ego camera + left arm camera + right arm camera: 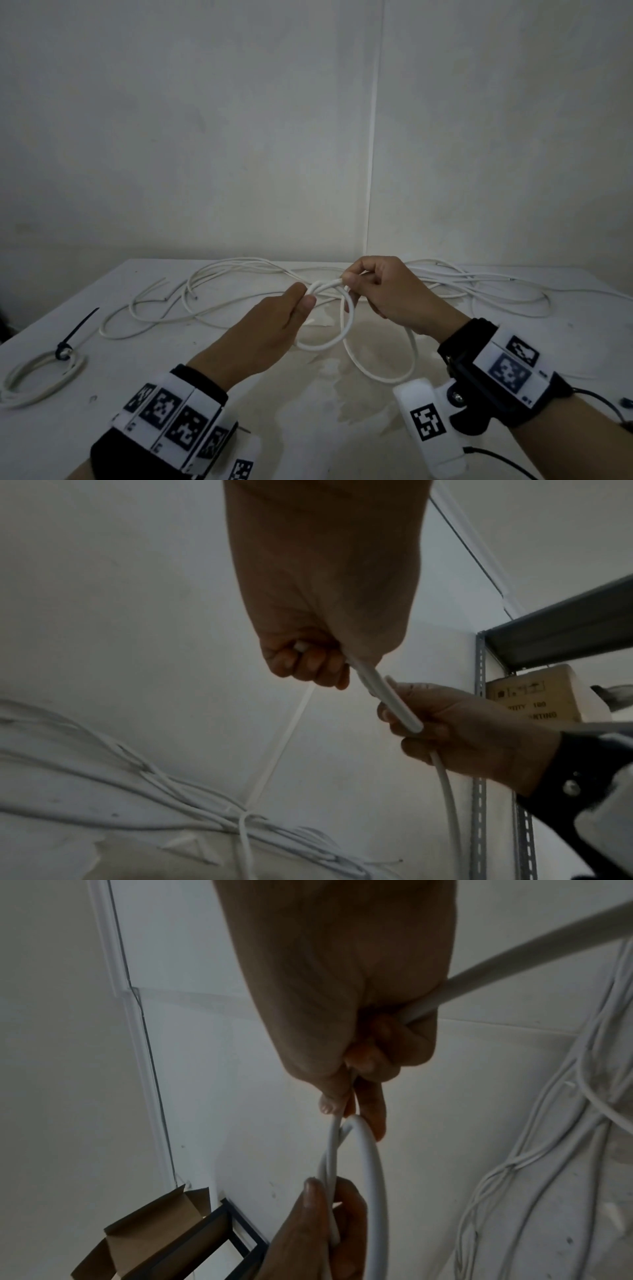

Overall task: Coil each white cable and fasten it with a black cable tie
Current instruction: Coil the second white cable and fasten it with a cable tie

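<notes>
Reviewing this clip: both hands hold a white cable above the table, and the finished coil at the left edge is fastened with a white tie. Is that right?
Not quite: the tie on the finished coil is black, not white, as the head view shows. The rest holds: the left hand and right hand both hold a white cable above the table.

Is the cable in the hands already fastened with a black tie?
No: the held cable shows bare loops; the only black tie binds the finished coil.
</notes>
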